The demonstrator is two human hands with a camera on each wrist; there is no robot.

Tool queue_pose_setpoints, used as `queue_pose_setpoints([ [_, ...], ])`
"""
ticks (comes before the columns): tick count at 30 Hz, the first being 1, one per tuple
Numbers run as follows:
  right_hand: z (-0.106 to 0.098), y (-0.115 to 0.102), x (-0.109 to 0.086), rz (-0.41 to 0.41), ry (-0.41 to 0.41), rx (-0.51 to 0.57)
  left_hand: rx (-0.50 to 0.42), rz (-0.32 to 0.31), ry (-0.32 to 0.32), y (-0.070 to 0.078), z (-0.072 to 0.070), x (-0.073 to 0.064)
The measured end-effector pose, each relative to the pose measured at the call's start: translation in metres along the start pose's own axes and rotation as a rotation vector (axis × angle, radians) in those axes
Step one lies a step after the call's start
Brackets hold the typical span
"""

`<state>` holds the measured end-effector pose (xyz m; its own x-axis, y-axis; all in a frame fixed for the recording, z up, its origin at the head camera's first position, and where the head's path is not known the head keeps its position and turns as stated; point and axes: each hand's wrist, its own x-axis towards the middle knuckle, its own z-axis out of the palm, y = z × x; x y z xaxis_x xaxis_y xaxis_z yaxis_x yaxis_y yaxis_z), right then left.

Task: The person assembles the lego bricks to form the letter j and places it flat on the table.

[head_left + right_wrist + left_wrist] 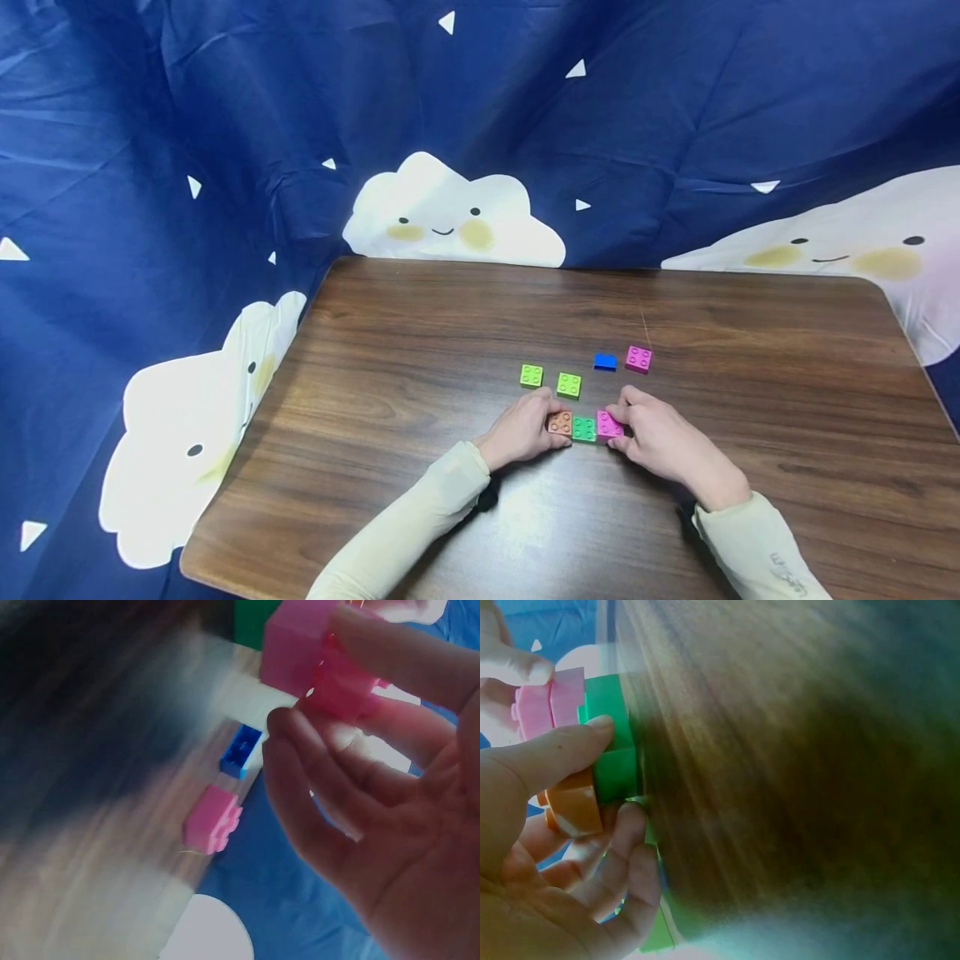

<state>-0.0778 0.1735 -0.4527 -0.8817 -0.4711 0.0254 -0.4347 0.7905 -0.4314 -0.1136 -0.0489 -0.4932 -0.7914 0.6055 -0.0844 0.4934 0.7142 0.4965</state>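
Both hands meet at a small assembly of toy building blocks on the table. My left hand (525, 427) pinches the orange block (560, 422) at the left end, thumb in front and fingers behind. In the left wrist view the thumb also lies against the green block (616, 761), which sits lower, nearer the table. At the right end my right hand (656, 433) pinches a pink block (609, 423) between thumb and fingers. Two pink layers show there in the left wrist view. The green block's studs are uncovered between orange and pink. Fingers hide parts of both ends.
Behind the assembly lie two lime green blocks (532, 376), a blue block (605, 362) and another pink block (639, 359). The brown wooden table (420, 333) ends against a dark blue curtain (255, 100) with cloud prints.
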Motion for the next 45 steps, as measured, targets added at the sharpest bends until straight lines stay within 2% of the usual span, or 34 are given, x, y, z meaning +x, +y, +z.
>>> queue_pose_setpoints([
  [4,0.0,-0.002,0.0,-0.018,0.005,-0.047,-0.006,-0.007,-0.007,0.0,-0.001,0.0],
  [16,0.001,-0.002,0.002,-0.051,0.038,-0.074,0.002,-0.005,-0.013,0.001,0.0,0.0],
  [23,-0.001,0.001,0.003,0.004,-0.001,-0.022,0.001,0.004,-0.01,0.002,-0.001,0.001],
  [32,0.0,-0.001,0.008,0.003,-0.045,-0.059,0.009,-0.004,-0.017,0.003,-0.002,0.002],
  [37,0.001,-0.001,0.01,-0.004,-0.052,-0.072,0.002,-0.005,-0.015,0.002,-0.001,0.002],
  [45,0.002,-0.001,0.012,0.057,-0.043,-0.007,-0.005,-0.01,-0.016,0.002,-0.001,0.002],
])
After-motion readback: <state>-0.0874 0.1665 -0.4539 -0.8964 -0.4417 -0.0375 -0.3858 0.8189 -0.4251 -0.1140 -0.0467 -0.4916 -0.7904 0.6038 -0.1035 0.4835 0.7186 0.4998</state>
